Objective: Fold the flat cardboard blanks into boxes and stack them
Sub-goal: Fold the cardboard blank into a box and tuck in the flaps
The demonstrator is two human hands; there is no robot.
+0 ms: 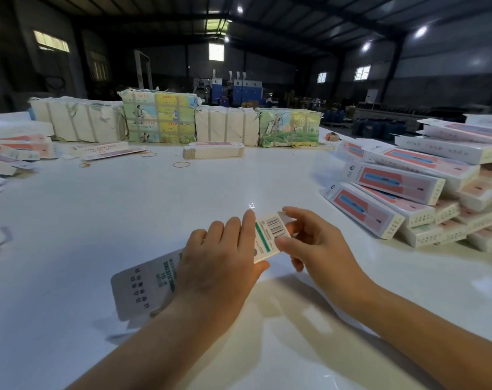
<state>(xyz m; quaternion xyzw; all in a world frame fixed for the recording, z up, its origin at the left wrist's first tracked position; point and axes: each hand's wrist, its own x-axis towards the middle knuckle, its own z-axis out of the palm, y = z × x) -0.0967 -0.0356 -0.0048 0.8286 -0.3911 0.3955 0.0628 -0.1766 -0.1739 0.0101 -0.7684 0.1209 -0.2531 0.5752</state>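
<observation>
The left hand [219, 257] is curled over the middle of a long cardboard blank [143, 288], fingers on top and thumb tucked beneath, holding it just above the white counter [126, 209]; the right hand [312, 243] pinches the far end of the same blank, thumb pressing on the barcode panel [274, 232] while the fingers wrap behind an end flap; so both hands are closed on the one piece, which lies slanted from lower left to upper right, its rounded tab end sticking out toward the person.

The stack of finished boxes [408, 192] sits well apart to the right, several layers high and a little ragged; a banded bundle of flat blanks [213, 151] waits at the far side near loose rubber bands [181, 164], with wrapped packs [160, 119] behind.

The step in hand looks like closing the end flap, and the risks sit there; if the right thumb presses off the crease line, the panel may buckle or the flap may tear; if the left hand squeezes too hard, the half-formed tube may flatten again; a flap pushed in skew would leave the end gaping; and a box set carelessly on that uneven stack could slide and bring neighbours down with it.
</observation>
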